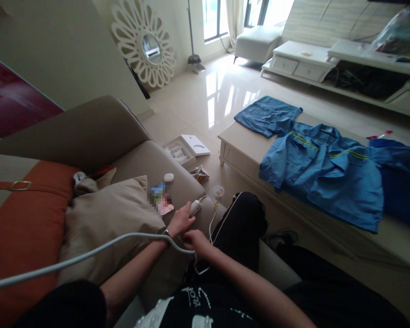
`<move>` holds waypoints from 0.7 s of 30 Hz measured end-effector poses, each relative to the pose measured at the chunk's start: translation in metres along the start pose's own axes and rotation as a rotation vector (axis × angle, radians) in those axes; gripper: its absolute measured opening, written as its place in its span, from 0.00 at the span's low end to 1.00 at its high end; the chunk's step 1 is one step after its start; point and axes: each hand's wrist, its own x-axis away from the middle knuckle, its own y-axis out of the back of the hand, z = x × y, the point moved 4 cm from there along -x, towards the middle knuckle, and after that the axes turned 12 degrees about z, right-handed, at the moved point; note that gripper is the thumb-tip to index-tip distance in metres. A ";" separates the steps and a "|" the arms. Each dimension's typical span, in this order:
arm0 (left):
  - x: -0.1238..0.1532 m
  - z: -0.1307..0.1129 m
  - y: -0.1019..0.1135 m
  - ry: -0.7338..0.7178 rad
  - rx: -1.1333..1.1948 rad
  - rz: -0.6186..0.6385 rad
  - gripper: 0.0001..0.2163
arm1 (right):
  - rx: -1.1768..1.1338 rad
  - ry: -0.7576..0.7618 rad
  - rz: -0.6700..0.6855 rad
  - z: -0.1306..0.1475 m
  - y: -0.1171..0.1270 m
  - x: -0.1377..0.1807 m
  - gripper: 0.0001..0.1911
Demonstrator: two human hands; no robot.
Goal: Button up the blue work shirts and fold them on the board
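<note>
My left hand (180,222) is closed around a small white plastic device (195,208) over the sofa seat. A thin white cable (211,224) runs from the device and loops down towards my lap. My right hand (198,242) is just below and to the right, its fingers curled in; what they hold, if anything, is hidden. A thicker white cable (89,256) comes from the left edge, crosses my left wrist and reaches my right hand. Beside my left hand lie a partly blurred pink card-like item (166,208) and a small white rounded case (168,177).
A beige cushion (112,218) and an orange cushion (30,218) lie on the sofa at left. An opened white box (181,155) and a snack packet (200,173) are on the floor. Blue work shirts (328,168) cover much of the low table (241,146).
</note>
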 end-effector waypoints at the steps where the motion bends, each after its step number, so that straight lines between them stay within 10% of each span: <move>1: 0.003 0.000 0.000 -0.030 0.046 0.006 0.17 | 0.053 0.008 0.023 0.004 -0.001 0.002 0.04; 9: 0.000 0.007 0.003 -0.149 0.338 0.097 0.18 | 0.207 0.164 0.086 0.025 -0.010 0.015 0.05; 21: 0.009 0.028 0.003 -0.131 0.760 0.398 0.16 | -0.684 -0.110 -0.467 -0.017 0.041 -0.007 0.18</move>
